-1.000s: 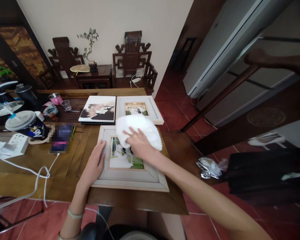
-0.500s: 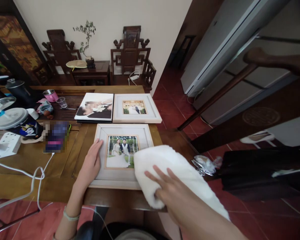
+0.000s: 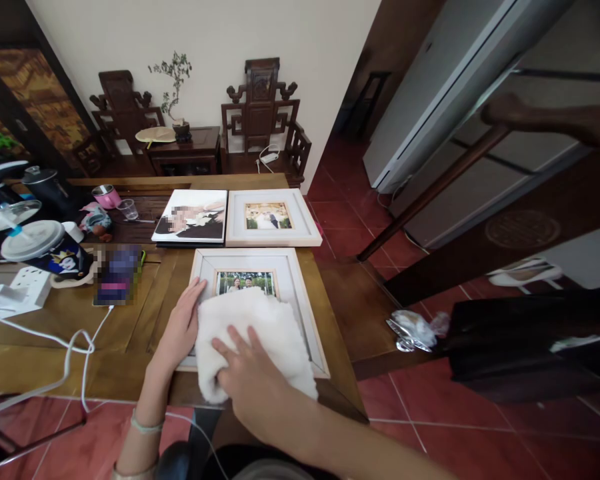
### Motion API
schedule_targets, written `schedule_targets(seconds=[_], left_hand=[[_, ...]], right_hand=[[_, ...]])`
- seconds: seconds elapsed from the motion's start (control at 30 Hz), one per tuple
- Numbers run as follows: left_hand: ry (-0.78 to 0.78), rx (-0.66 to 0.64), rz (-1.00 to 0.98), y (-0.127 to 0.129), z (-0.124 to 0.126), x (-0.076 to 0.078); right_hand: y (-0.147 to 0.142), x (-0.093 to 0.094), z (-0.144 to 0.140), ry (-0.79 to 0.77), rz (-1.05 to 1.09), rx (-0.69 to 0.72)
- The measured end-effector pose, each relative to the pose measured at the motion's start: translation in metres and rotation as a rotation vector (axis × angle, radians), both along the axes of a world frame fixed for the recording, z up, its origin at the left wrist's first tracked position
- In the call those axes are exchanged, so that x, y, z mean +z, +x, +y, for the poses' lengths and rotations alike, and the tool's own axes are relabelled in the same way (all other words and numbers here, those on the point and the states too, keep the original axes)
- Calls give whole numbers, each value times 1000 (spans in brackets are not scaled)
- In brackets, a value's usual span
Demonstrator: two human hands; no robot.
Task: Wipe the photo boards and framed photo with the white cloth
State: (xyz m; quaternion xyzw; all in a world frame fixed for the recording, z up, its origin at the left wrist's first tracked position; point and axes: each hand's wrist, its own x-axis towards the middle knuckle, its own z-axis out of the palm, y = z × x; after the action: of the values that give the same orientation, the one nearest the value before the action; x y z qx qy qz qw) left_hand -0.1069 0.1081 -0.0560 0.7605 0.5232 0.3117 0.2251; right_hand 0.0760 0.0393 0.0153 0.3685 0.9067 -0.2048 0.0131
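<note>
Cloth (image 3: 253, 337) lies over the near half of the white picture frame (image 3: 300, 293) at the table's (image 3: 130, 347) front edge, my right hand (image 3: 253, 383) pressing it with fingers spread flat, my left hand (image 3: 183, 327) laid open on the frame's left rail. Pushed toward me, the frame could slide off that edge, I judge. Beyond the frame lie a second frame (image 3: 270, 217) and a photo print (image 3: 193, 217); left of it a phone (image 3: 117, 275) and its white cable (image 3: 80, 347) crowd in.

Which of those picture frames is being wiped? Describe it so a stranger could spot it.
On the long wooden table, three pictures lie flat near its right end. The frame being wiped is the pale one at the near edge, closest to the camera. Unlike the frame and photo album behind it, a fluffy white cloth covers most of it.
</note>
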Motion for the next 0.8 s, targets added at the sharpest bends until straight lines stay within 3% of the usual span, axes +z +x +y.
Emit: schedule_targets(seconds=[0.27,0.33,0.43,0.63,0.73,0.8], left_hand=[[48,-66,47,1,1,4],[62,-104,48,0,2,4],[70,-128,42,-1,3,4],[64,-121,-14,-1,3,2],[82,-122,-40,-2,3,1],[88,-121,-41,-2,3,0]], right_hand=[[94,-2,-33,-55,-134,-301],[106,-2,-26,-20,-132,-321],[115,-4,8,72,-112,-374],[105,-8,89,336,-79,-402],[74,-6,109,414,-33,-336],[48,-8,119,378,-47,-233]])
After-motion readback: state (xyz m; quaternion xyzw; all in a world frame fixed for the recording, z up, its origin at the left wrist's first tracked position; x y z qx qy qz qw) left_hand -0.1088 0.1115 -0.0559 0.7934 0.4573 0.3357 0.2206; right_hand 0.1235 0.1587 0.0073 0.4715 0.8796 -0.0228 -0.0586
